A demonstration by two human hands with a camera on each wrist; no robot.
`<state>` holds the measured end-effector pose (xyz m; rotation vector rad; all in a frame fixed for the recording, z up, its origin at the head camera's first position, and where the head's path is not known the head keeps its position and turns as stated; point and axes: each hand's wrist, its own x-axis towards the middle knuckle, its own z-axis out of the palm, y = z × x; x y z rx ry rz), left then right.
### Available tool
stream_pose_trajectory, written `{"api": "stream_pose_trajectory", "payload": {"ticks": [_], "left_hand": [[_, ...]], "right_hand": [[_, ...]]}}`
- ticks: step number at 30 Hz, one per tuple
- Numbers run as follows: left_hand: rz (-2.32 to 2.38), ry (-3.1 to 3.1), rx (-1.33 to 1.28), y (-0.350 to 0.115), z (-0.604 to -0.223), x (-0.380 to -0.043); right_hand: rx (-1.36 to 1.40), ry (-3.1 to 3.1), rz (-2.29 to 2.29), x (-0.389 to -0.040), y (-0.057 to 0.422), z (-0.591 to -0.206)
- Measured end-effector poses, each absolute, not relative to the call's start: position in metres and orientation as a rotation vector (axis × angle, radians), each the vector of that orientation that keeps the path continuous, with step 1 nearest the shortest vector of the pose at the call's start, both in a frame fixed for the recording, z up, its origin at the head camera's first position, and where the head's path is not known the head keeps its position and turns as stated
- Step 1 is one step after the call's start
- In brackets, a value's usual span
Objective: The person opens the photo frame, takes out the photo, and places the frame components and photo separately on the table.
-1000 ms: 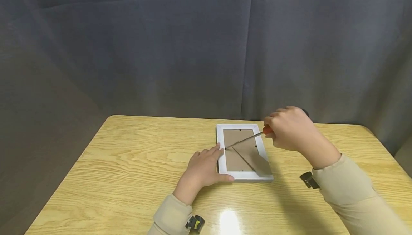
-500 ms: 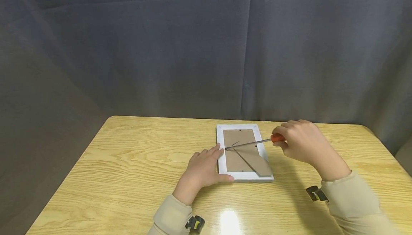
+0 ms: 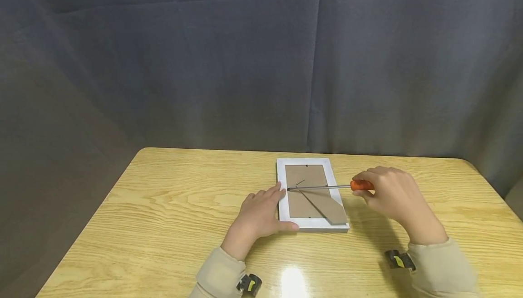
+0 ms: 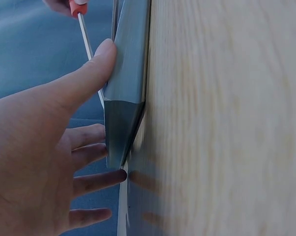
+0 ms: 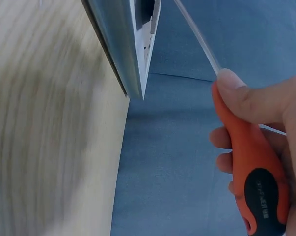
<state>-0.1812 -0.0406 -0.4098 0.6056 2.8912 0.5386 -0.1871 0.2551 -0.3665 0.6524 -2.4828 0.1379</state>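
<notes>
Fingers of the right hand (image 3: 394, 193) curl round the orange handle of a screwdriver (image 5: 241, 142), the thumb laid along its front end near the metal shaft. A black patch on the handle carries pale lettering too small to read.

Straight and spread apart, the fingers of the left hand (image 3: 259, 214) reach to the left border of a white picture frame (image 3: 310, 161), while the thumb touches its near edge.

The frame lies flat on a table (image 3: 184, 207), back side up, toward the far edge and a little right of the middle. Its opening shows a brown backing board (image 3: 297, 207) with small dark tabs at the edges. A brown stand leg (image 3: 334, 212) slants across the board and over the near right corner of the border.

The screwdriver's shaft crosses above the board almost level from the right, its tip at the left inner edge of the frame, close to the left fingertips; the tip itself is too small to make out.

Both arms wear beige sleeves (image 3: 220, 271), with a black device (image 3: 255, 284) at each wrist. A dark grey curtain (image 3: 204, 62) hangs behind the yellowish wood-grain table.
</notes>
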Motion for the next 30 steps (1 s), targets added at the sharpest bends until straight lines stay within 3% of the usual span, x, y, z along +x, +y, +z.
{"api": "stream_pose_trajectory", "payload": {"ticks": [30], "left_hand": [[0.492,2.892,0.612,-0.042,-0.411,-0.181]], "right_hand": [[0.553,-2.537,0.106,-0.167,0.261,-0.343]]}}
